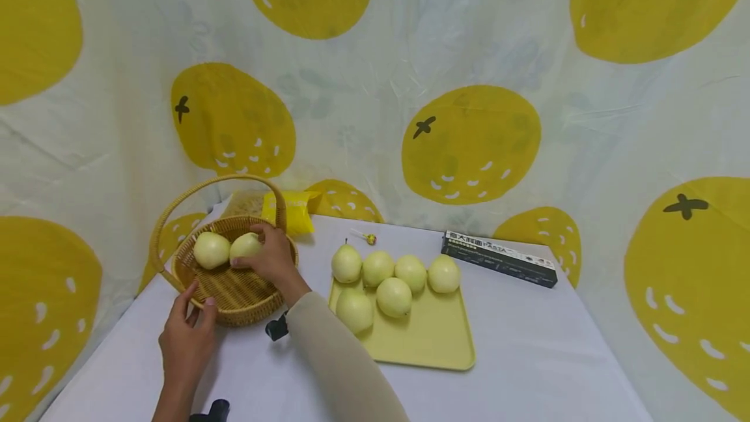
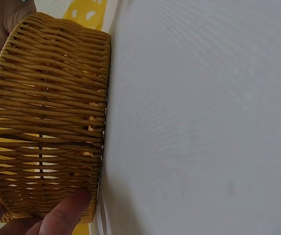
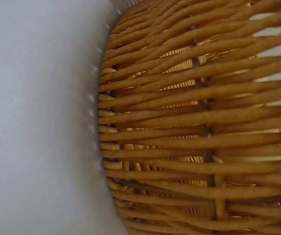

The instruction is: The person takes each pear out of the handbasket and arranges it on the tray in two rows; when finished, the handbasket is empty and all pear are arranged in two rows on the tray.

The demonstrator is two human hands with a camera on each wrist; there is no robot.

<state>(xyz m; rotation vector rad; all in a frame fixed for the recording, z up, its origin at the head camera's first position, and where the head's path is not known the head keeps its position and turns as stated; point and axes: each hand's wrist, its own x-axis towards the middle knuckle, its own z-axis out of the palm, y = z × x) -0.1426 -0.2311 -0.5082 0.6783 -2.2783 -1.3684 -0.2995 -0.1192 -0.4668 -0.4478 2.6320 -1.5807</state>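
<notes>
A wicker basket (image 1: 243, 314) with a tall arched handle stands at the left of the table. My left hand (image 1: 186, 340) grips its near left rim. In the left wrist view the thumb (image 2: 67, 213) lies against the woven outer wall. Inside the basket, my right hand (image 1: 272, 256) holds a pale yellow pear (image 1: 245, 247) beside another pear (image 1: 211, 251). The right wrist view shows only the basket's weave (image 3: 179, 127) and white cloth, with the right hand out of sight there.
A yellow tray (image 1: 422, 344) right of the basket carries several pears (image 1: 394, 297). Behind it lies a small wrapped lollipop (image 1: 370, 238). A black pasta box (image 1: 498, 259) lies at the back right, and a yellow bag (image 1: 295, 210) sits behind the basket.
</notes>
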